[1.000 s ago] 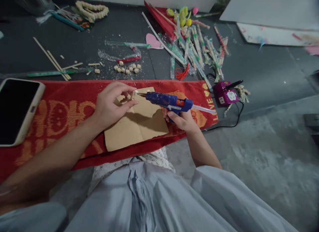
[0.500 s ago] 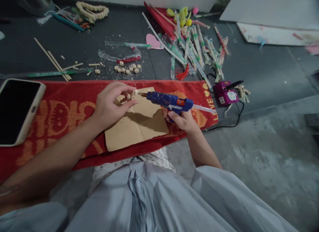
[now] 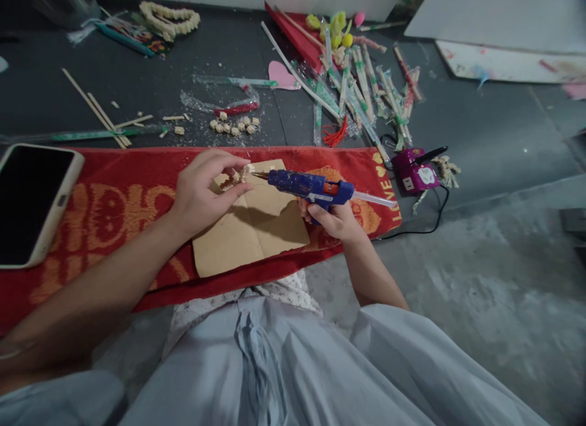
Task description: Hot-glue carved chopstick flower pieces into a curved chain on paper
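Note:
My left hand pinches a small craft piece built of pale wooden bits between thumb and fingers, partly hidden by them. My right hand is wrapped round the grip of a blue hot glue gun. Its metal nozzle points left and meets, or nearly meets, the right end of the wooden piece. A clear glue stick sticks out of the gun's back. Below both hands lies a sheet of tan cardboard with a crease, on a red towel.
A phone lies on the towel at the left. Behind it are loose sticks and small cut wooden pieces. Wrapped chopsticks pile up at the back right. A purple power socket with a black cord stands at the right.
The glue gun has shifted very slightly left and down, its nozzle staying at the wooden piece. My left hand keeps its place.

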Motion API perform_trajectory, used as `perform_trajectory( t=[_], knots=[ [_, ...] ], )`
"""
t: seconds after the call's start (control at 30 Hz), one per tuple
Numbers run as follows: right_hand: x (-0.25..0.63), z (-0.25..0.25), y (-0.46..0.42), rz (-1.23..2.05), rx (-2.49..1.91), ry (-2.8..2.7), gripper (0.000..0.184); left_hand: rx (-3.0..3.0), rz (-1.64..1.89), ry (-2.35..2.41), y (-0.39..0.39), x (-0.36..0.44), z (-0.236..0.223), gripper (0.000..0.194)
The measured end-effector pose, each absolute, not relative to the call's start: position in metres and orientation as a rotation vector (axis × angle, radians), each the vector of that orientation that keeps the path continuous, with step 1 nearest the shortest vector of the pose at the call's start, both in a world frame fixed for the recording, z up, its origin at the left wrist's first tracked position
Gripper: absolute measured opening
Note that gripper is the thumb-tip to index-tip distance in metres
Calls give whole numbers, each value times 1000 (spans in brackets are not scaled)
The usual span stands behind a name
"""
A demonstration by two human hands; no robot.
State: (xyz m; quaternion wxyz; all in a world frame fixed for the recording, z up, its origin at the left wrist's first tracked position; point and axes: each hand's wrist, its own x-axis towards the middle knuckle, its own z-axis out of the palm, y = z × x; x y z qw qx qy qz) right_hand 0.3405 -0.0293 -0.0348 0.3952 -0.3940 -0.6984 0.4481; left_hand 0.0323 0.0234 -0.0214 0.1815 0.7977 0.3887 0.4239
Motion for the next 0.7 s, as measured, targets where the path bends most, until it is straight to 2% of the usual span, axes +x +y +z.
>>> perform_trajectory(
  t=[0.37,0.7],
  knots=[
    [340,-35,-28,1116,-1000,-1776,63,2278,1252,1042,25,31,-24,27],
    [340,-34,-27,1145,-1048,-1758,69,2241,1103,1167,20,31,-16,33]
  ],
)
